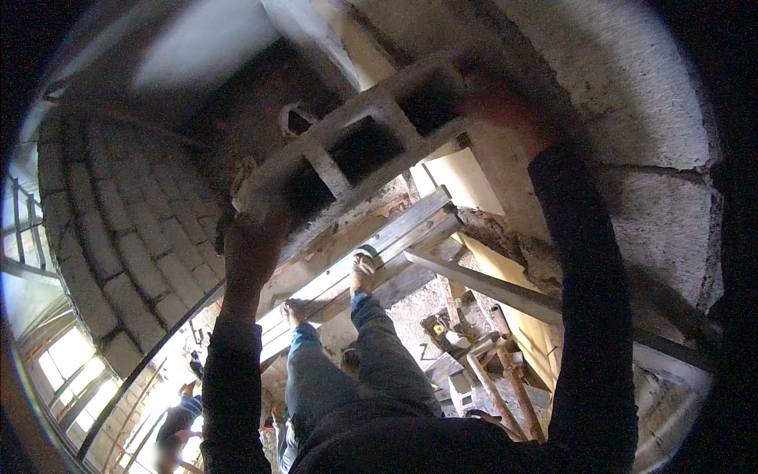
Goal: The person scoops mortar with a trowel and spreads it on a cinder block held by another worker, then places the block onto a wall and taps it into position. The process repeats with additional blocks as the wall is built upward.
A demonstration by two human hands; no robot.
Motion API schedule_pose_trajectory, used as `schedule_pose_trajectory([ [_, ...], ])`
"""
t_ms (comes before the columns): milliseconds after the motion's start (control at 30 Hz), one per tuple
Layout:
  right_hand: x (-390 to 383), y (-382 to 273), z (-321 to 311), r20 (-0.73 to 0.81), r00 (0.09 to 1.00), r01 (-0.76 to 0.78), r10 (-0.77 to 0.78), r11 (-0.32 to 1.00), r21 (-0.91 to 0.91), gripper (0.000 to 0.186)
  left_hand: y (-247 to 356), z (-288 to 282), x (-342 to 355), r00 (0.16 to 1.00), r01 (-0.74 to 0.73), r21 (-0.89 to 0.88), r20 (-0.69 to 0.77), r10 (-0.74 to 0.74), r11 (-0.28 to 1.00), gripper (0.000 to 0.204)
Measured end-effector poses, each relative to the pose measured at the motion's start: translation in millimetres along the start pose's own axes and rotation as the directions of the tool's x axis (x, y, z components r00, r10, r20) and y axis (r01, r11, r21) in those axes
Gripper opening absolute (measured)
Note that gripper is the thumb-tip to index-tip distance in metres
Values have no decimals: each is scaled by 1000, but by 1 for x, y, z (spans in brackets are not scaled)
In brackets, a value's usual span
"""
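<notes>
A grey hollow concrete block (325, 170) is held up in front of me, tilted so that its right end is higher in the picture. Three dark hollows show along its face. My left hand (257, 241) grips the block's lower left end, with the fingers mostly in shadow. At the opposite end, my right hand (505, 110) is closed on the block, though motion smears it. Behind the block is a dark, rough masonry surface (249, 110).
My feet stand on a narrow metal plank (403, 229) high above a cluttered floor. A block wall (130, 245) rises at left, and large pale blocks (655, 221) at right. A diagonal bar (489, 286) crosses below. Another person (178, 426) is far below left.
</notes>
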State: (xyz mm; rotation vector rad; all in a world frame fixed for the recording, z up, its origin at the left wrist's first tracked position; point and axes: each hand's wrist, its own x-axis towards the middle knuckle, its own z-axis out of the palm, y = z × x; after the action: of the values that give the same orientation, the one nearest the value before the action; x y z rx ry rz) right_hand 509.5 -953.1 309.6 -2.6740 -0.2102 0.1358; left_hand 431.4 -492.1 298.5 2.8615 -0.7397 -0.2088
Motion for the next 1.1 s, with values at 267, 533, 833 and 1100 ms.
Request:
schedule_pose_trajectory([
  [267, 2, -6, 1, 5, 999, -35, 35, 999, 37, 57, 9, -3, -2, 970, 235, 7, 56, -235, 972, 31],
  [533, 5, -9, 0, 23, 999, -33, 35, 996, -79, 61, 9, -7, -1, 998, -32, 250, 54, 19, 968, 28],
  [833, 7, -16, -1, 44, 999, -28, 29, 1000, -13, 52, -1, 19, -3, 998, 46, 229, 25, -53, 972, 32],
  [1100, 4, -21, 10, -98, 981, -180, 167, 973, -143, 54, 5, 18, -2, 979, 198, -46, -47, -200, 979, 35],
])
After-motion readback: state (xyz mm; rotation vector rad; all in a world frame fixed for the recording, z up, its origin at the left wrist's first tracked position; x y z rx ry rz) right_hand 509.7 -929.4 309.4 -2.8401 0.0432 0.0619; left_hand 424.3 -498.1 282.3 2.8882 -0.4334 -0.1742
